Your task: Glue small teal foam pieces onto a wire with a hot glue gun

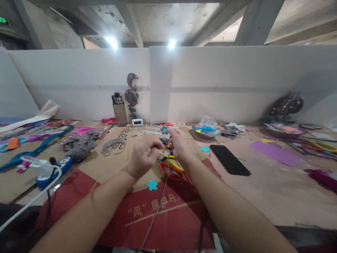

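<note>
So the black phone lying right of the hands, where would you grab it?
The phone lies flat, so pinch its long edges near the end closest to the person, coming from above on the right hand side; that stretch of cardboard looks bare.

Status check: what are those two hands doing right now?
Left hand and right hand pinched together over the cardboard sheet. Thin wire hangs below. Red-handled pliers beneath.

We're in a craft workshop w/ bare concrete ceiling: tabletop (pixel 263 189) strewn w/ felt cutouts (pixel 84 140), red-handled pliers (pixel 171 172), glue gun (pixel 54 168), coloured sheets (pixel 276 153), 1 finished hanging ornament (pixel 131 95) on white partition (pixel 210 84).
</note>
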`<state>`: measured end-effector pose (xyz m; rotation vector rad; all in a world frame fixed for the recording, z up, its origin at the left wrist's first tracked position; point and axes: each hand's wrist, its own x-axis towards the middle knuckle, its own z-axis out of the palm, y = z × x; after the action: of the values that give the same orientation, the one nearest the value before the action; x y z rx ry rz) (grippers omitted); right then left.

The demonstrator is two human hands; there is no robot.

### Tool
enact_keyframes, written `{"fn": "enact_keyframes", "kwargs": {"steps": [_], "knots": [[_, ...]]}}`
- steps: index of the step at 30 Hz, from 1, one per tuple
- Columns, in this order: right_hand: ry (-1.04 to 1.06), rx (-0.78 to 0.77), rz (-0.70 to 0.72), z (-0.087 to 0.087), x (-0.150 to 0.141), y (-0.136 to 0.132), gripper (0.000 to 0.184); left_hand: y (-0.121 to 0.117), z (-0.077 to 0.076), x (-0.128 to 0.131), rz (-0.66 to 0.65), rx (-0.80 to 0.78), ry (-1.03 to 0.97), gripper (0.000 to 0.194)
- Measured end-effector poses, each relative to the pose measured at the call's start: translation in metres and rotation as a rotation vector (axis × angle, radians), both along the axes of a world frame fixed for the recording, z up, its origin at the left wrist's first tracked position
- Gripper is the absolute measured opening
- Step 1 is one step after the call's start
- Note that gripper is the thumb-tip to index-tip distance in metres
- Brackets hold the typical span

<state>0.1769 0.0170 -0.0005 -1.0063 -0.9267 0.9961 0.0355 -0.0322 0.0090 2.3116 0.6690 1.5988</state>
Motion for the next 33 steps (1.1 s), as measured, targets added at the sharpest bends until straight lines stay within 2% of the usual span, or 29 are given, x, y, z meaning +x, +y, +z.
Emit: {"fn": "enact_keyframes", "kwargs": {"steps": [1,3,6,10,14,28,33], "knots": [[0.001,-0.01,0.039,-0.003,-0.009,-0.004,0.016,0.009,0.002,-0.005,0.094,-0.122,-0.108,0.018],[0.009,-0.018,0.147,-0.005,-0.023,-0.012,0.018,0.027,0.005,-0.013,0.14,-0.33,-0.325,0.016],[0.035,-0.012,0.22,-0.004,-0.029,-0.02,0.021,0.047,0.005,-0.019,0.073,-0.555,-0.545,0.012],[0.016,0.018,0.24,-0.001,-0.024,-0.019,0.021,0.052,-0.001,-0.018,-0.086,-0.756,-0.52,0.016],[-0.053,0.038,0.201,-0.002,-0.021,-0.015,0.018,0.046,-0.005,-0.013,-0.156,-0.784,-0.435,0.023],[-0.207,0.17,0.144,-0.006,-0.026,-0.014,0.018,0.05,-0.007,-0.014,-0.05,-0.739,-0.302,0.023],[-0.239,0.147,0.153,-0.004,-0.025,-0.016,0.02,0.049,-0.004,-0.015,-0.08,-0.81,-0.271,0.022]]}}
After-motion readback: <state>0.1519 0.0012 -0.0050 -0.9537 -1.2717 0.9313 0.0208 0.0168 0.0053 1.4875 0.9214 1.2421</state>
